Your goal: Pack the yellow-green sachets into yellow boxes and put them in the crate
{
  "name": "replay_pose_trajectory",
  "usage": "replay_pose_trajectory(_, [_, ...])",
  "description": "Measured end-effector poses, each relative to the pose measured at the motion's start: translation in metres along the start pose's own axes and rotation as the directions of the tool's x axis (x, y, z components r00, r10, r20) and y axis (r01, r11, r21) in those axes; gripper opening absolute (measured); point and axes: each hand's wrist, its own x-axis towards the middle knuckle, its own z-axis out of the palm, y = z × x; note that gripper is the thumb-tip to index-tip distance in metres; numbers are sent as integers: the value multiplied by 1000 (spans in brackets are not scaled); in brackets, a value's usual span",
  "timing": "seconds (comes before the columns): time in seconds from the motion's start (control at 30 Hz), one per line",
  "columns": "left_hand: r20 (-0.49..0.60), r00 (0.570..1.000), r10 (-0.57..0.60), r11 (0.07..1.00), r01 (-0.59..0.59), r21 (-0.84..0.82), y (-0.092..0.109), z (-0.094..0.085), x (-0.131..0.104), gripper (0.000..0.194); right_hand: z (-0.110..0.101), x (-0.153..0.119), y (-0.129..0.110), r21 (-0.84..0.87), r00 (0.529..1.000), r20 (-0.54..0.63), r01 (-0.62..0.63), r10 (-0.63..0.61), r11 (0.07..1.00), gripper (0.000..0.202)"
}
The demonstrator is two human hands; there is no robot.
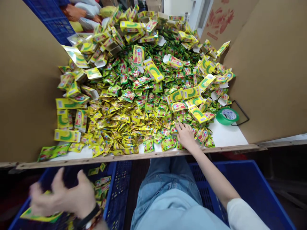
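Note:
My right hand (186,135) lies on the near edge of a large heap of small green candy packets (168,143), its fingers stretched out and touching them. Nothing shows gripped in it. Low at the left, my left hand (64,195) is smeared by motion, with its fingers spread, over a blue crate (110,188). A yellow-green packet (42,218) shows just below that hand, partly hidden by it; whether they touch I cannot tell. More packets lie in this crate. Yellow packets (120,119) make up the heap's near left part.
Small yellow boxes (153,70), some with flaps open, lie over the heap. A green tape roll (227,116) sits at the right beside a black wire frame (243,111). Cardboard walls (271,73) flank the table. Another blue crate (254,185) stands below right.

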Motion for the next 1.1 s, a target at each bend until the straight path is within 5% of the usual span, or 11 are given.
replay_pose_trajectory(0.17, [19, 1000, 24, 992, -26, 122, -7, 5, 45, 23, 1, 12, -3, -102, 1000, 13, 17, -16, 995, 37])
replay_pose_trajectory(0.4, [140, 986, 90, 955, -126, 270, -35, 2, 90, 16, 0, 3, 18, 188, 979, -136, -124, 151, 974, 21])
replay_pose_trajectory(0.53, [-1, 998, 62, 993, -62, 101, -15, 0, 85, 18, 4, 0, 21, 245, 975, -157, -116, 158, 962, 14])
replay_pose_trajectory(0.63, [36, 995, -96, 993, 98, -63, 13, 12, 73, 19, 7, 2, 13, 370, 964, -189, -106, 187, 923, 19])
replay_pose_trajectory(0.73, [167, 976, -139, 975, 164, -152, 33, 29, 65, 19, 7, 4, 6, 675, 924, -162, -152, 345, 723, 31])
replay_pose_trajectory(0.93, [220, 966, -134, 969, 174, -174, 36, 47, 72, 20, -2, 1, 2, 965, 843, 225, -262, 489, 8, 45])
replay_pose_trajectory(1.0, [177, 974, -140, 977, 165, -137, 35, 49, 78, 20, -3, 4, -1, 968, 823, 251, -229, 510, -107, 41])
replay_pose_trajectory(1.1, [117, 982, -145, 981, 159, -114, 36, 50, 86, 22, -2, 10, -11, 971, 838, 239, -200, 490, -131, 40])
